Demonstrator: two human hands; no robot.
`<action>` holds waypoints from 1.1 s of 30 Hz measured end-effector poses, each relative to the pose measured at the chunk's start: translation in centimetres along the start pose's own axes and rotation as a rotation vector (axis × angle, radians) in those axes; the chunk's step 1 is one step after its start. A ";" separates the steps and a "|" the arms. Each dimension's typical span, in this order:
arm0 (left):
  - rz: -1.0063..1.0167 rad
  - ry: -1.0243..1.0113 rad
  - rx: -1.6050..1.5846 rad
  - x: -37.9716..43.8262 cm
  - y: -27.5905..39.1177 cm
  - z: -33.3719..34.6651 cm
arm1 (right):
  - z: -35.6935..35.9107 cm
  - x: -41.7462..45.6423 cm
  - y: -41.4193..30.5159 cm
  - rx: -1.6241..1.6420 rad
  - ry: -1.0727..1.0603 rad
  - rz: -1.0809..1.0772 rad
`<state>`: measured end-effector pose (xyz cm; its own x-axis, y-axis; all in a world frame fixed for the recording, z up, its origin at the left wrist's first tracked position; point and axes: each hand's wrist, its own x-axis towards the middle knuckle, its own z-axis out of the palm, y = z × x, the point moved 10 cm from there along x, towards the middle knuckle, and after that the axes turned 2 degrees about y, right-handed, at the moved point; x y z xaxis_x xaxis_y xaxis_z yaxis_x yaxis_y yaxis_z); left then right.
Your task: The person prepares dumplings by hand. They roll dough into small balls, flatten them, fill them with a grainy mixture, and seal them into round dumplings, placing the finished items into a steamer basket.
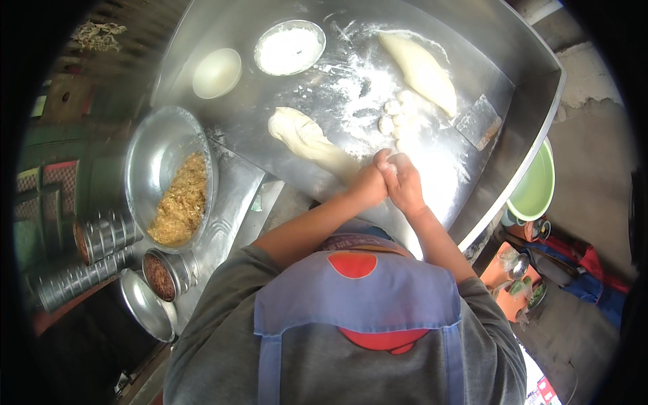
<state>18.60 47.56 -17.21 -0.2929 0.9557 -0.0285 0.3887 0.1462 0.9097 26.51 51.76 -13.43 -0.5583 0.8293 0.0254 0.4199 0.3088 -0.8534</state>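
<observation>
My left hand (372, 179) is closed at the near end of a long, twisted roll of pale dough (309, 139), covering that end. Against it, the curled fingers of my right hand (406, 182) meet the left fist, with a small whitish bit of dough (393, 168) showing between them. Small dough pieces (395, 119) lie in flour just beyond both hands. Farther off on the steel worktop (243, 126) rests a large, tapered dough piece (422, 73). A flat metal dough scraper (478, 121) lies to the right.
A bowl of white flour (289, 48) and a pale round bowl (217, 73) stand at the back. At left are a large metal basin (136, 172) with yellowish shredded filling (182, 202) and stacked metal containers (190, 268). The worktop's raised rim (531, 147) borders the right, with a green basin (536, 187) outside it.
</observation>
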 end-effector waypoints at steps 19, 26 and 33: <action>-0.102 0.077 0.054 0.4 -3.8 -4.8 | 2.5 4.3 -0.5 0.030 -0.234 0.294; -0.183 -0.158 -0.020 -0.4 -1.4 -3.5 | 2.5 2.4 -0.3 0.608 -0.349 0.420; -0.131 0.010 0.123 0.5 -0.7 -3.5 | 3.2 4.0 0.3 0.226 -0.133 0.253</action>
<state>15.19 47.02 -16.39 -0.3567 0.9239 -0.1384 0.4501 0.2998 0.8411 22.09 53.67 -15.27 -0.5511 0.7939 -0.2567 0.3963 -0.0217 -0.9179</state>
